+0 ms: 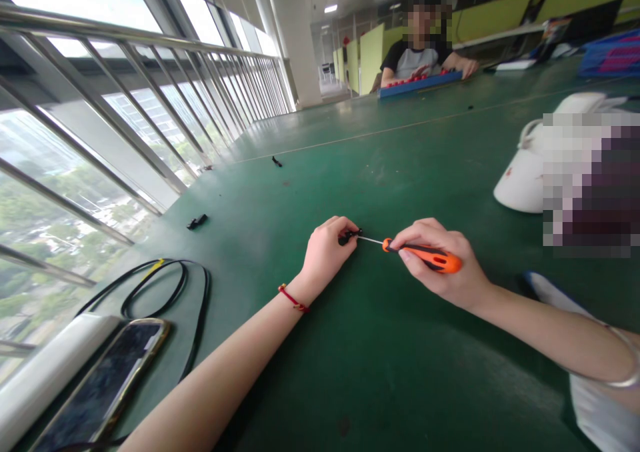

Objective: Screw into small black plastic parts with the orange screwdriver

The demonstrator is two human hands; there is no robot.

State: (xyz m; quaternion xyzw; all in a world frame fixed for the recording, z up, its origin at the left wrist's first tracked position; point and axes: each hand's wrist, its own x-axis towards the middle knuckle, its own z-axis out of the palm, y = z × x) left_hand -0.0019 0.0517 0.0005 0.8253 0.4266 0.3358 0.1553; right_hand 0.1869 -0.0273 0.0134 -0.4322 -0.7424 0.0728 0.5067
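My right hand (pixel 445 259) is wrapped round the orange and black handle of a screwdriver (pixel 436 257), its thin metal shaft pointing left. In my left hand (pixel 327 249) a small black part (pixel 346 239) is pinched between thumb and fingers, close above the green table. The screwdriver's tip reaches the black part at my left fingertips; whether it sits in a screw is too small to tell. My fingers hide much of the part. Two more small black pieces lie on the table, one (pixel 197 222) to the left and another (pixel 277 162) farther back.
A phone (pixel 100 385), a white box (pixel 55 379) and a looped black cable (pixel 205 299) lie at the left front of the green table (pixel 320 139). Metal railing (pixel 150 45) borders the left side. Across sits a person at a blue tray (pixel 420 87); another person's white sleeve (pixel 523 179) is at right.
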